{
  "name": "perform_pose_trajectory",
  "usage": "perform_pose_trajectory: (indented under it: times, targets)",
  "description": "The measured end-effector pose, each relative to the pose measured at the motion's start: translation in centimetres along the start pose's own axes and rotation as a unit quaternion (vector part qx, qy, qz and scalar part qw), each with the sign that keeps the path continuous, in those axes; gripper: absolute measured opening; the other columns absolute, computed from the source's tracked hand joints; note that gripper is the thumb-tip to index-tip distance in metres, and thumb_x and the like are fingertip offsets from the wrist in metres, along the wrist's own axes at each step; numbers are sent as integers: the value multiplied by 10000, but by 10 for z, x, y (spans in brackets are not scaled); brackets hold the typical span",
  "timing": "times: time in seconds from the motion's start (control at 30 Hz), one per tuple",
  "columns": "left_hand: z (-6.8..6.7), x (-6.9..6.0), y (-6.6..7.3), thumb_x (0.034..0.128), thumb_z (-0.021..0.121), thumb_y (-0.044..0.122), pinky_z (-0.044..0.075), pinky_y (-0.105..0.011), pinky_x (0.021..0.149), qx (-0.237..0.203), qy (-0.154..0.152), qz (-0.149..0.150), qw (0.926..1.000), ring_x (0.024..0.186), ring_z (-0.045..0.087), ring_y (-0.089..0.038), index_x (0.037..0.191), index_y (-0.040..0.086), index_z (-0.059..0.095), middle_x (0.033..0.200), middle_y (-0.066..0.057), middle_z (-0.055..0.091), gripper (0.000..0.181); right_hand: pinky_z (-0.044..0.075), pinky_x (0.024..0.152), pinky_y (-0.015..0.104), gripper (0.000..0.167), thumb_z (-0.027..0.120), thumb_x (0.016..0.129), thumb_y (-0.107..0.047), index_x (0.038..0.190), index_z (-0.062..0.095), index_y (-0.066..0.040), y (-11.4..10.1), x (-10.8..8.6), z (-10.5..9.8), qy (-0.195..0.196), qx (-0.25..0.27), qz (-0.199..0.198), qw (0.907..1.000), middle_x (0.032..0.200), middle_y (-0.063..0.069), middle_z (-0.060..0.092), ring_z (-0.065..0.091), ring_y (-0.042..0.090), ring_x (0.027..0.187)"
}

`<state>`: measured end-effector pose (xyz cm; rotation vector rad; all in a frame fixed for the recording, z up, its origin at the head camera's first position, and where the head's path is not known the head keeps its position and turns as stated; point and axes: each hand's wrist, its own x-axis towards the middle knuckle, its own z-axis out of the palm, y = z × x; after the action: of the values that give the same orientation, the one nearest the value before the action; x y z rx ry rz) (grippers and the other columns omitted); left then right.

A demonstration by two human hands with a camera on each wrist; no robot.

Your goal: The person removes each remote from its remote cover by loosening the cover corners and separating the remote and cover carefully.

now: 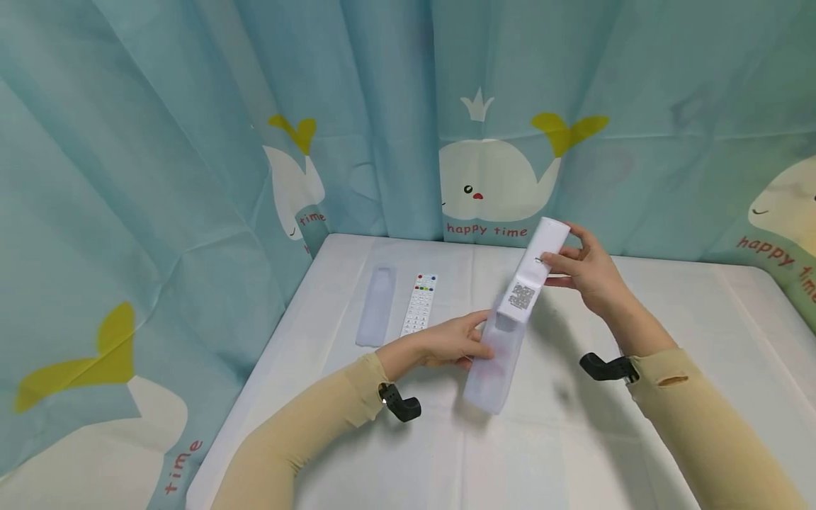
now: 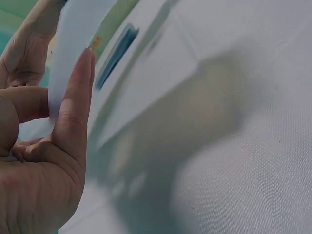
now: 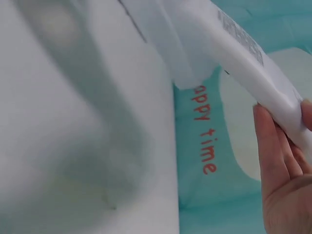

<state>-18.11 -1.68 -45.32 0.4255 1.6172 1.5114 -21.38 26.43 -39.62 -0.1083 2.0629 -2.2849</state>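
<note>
A white remote (image 1: 534, 273) with a printed code on its back is tilted in the air, its lower end inside a translucent sleeve (image 1: 496, 368). The right hand (image 1: 589, 273) pinches the remote's upper end between thumb and fingers; in the right wrist view this hand (image 3: 287, 170) holds the white body (image 3: 248, 63). The left hand (image 1: 455, 342) grips the sleeve by its side, and in the left wrist view the hand (image 2: 48, 156) has the pale sleeve (image 2: 73, 48) between its fingers. How deep the remote sits is hard to tell.
On the white table (image 1: 408, 439), a second translucent sleeve (image 1: 376, 308) lies at the back left, beside a white remote with coloured buttons (image 1: 418, 304). A blue curtain (image 1: 382, 127) with whale prints hangs behind the table and along its left side.
</note>
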Motion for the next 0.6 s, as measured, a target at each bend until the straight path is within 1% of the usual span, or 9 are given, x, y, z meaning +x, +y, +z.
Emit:
perform_pose_trajectory:
  times: [0.03, 0.13, 0.2, 0.3, 0.4, 0.47, 0.53, 0.6]
  targets:
    - [0, 0, 0, 948, 644, -67, 591, -366, 733, -3, -8, -6, 10000, 956, 696, -246, 1604, 213, 283, 1136, -129, 717, 799, 615, 714, 334, 891, 725, 956, -58, 1622, 135, -110, -2, 0, -2, 123, 112, -76, 9998, 1026, -8, 716, 742, 166, 817]
    - [-2, -1, 0, 956, 637, -63, 587, -347, 712, -4, -44, -38, 10000, 946, 695, -236, 1619, 233, 257, 1162, -117, 710, 819, 612, 694, 313, 919, 731, 952, -69, 1632, 116, -126, -5, -1, -8, 505, 183, -243, 9983, 1001, -27, 721, 747, 157, 798]
    - [-2, -2, -1, 959, 634, -59, 582, -337, 697, -29, -66, -49, 10000, 936, 693, -231, 1626, 245, 244, 1172, -113, 708, 830, 611, 690, 305, 927, 729, 953, -78, 1636, 106, -132, -6, -2, -10, 697, 133, -283, 9971, 987, -39, 719, 743, 141, 797]
    - [-3, -3, -2, 962, 632, -52, 579, -334, 686, -88, -91, -13, 9999, 923, 688, -232, 1623, 246, 247, 1173, -120, 708, 821, 612, 701, 312, 911, 724, 957, -86, 1633, 115, -105, -5, -2, -13, 796, 60, -336, 9962, 987, -42, 715, 729, 121, 834]
    - [-2, -3, -1, 962, 630, -45, 580, -335, 686, -138, -91, 47, 9999, 914, 687, -236, 1620, 236, 253, 1167, -127, 709, 809, 610, 718, 306, 812, 728, 957, -105, 1591, 226, -30, -3, -2, -13, 797, -82, -408, 9959, 1014, -51, 707, 711, 102, 887]
    - [-2, -3, -1, 962, 632, -42, 579, -332, 677, -140, -78, 58, 9999, 904, 688, -236, 1620, 232, 253, 1161, -124, 709, 807, 607, 728, 297, 703, 726, 961, -115, 1529, 330, 4, -2, -2, -13, 793, -197, -452, 9956, 1037, -51, 697, 705, 98, 909]
    - [-2, -3, 0, 964, 632, -38, 575, -323, 660, -131, -53, 45, 9999, 892, 689, -236, 1621, 232, 251, 1155, -123, 710, 807, 605, 732, 284, 593, 728, 960, -121, 1450, 419, 5, -1, -2, -12, 806, -260, -462, 9953, 1054, -50, 689, 700, 95, 919]
    - [-3, -3, 0, 965, 631, -37, 575, -320, 647, -142, -30, 38, 9999, 885, 692, -239, 1623, 228, 246, 1151, -125, 710, 807, 604, 736, 284, 523, 735, 954, -119, 1392, 462, -36, 0, -2, -12, 816, -247, -483, 9952, 1051, -38, 680, 700, 100, 919]
